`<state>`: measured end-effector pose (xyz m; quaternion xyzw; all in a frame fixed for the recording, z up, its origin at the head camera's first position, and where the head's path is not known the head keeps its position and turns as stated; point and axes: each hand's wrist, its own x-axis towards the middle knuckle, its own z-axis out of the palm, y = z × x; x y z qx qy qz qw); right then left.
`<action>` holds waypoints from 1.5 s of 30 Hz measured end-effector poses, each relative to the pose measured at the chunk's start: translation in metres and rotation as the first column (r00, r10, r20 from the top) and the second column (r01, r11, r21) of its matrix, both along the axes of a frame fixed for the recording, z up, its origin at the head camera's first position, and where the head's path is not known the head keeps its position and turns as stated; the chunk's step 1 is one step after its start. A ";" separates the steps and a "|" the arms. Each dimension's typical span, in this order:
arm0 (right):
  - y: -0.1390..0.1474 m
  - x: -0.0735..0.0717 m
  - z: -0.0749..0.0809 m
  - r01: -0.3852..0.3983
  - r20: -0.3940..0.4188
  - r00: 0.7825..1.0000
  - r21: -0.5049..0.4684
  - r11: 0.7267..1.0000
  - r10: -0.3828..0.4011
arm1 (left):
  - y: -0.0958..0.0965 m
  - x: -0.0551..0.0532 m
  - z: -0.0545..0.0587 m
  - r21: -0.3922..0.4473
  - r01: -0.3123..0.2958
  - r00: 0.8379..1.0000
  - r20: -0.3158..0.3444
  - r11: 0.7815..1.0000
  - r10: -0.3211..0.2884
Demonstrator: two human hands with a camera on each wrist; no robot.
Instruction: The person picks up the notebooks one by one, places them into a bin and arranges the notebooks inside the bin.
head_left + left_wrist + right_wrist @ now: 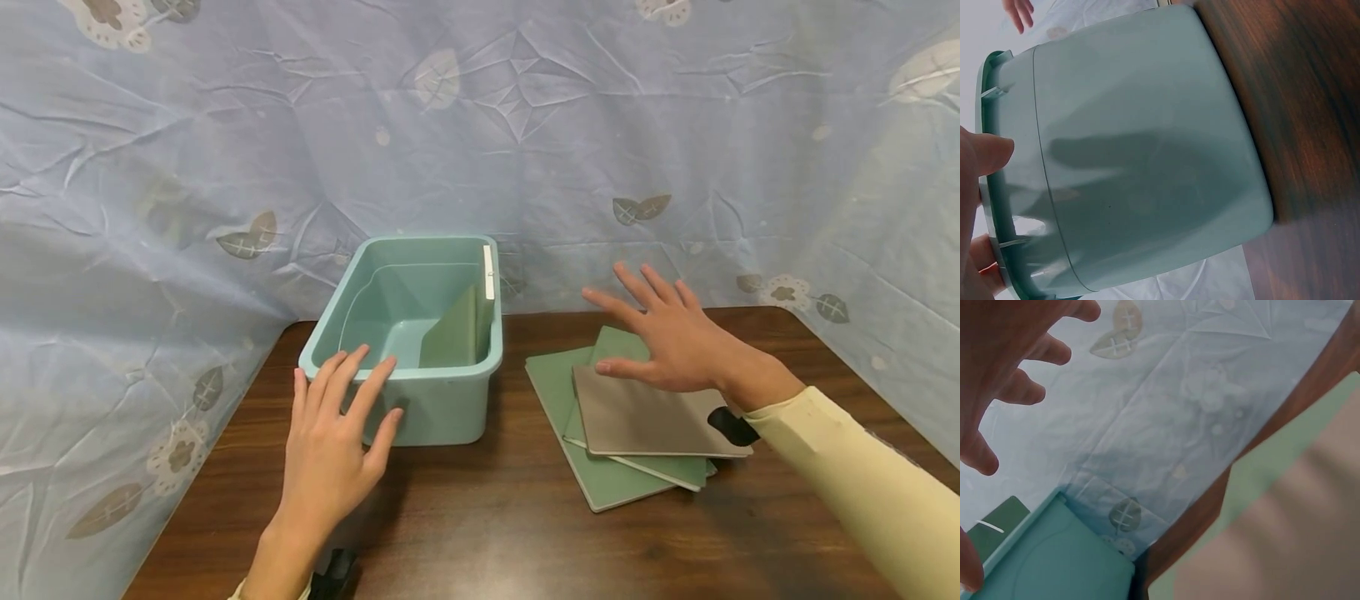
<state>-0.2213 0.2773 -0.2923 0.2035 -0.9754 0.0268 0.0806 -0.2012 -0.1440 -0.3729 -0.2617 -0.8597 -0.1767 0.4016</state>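
Note:
A pale teal plastic bin [427, 408] stands on the table, seen from its front wall in the left wrist view. Inside it, a green notebook [453, 333] leans on edge against the right wall. My left hand [330, 450] is at the bin's front rim with fingers spread; whether the fingertips touch the rim cannot be told. To the right lies a loose stack: a taupe notebook [652, 417] on top of green notebooks [558, 392], fanned at different angles. Above the stack's back part, my right hand [667, 346] hovers, fingers spread, holding nothing.
The dark wood table [480, 533] extends in front of the bin and the stack. A blue-grey patterned curtain [525, 150] hangs close behind the table and along both sides. A white strip [489, 271] shows at the bin's right rim.

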 end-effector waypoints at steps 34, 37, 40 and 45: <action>-0.015 0.004 -0.099 0.033 0.308 0.951 -0.059 0.998 -0.014 | -0.001 -0.001 -0.001 0.007 0.004 1.000 -0.003 1.000 -0.004; -0.016 0.004 -0.104 0.038 0.300 0.954 -0.052 0.998 -0.021 | -0.001 -0.001 -0.001 0.014 0.009 1.000 -0.010 1.000 -0.009; -0.016 0.006 -0.108 0.043 0.285 0.958 -0.048 0.998 -0.028 | -0.002 0.000 -0.001 0.016 0.015 1.000 -0.013 1.000 -0.015; -0.017 0.010 -0.112 0.047 0.263 0.964 -0.044 0.998 -0.033 | -0.003 0.000 -0.002 -0.007 0.003 1.000 0.000 1.000 -0.003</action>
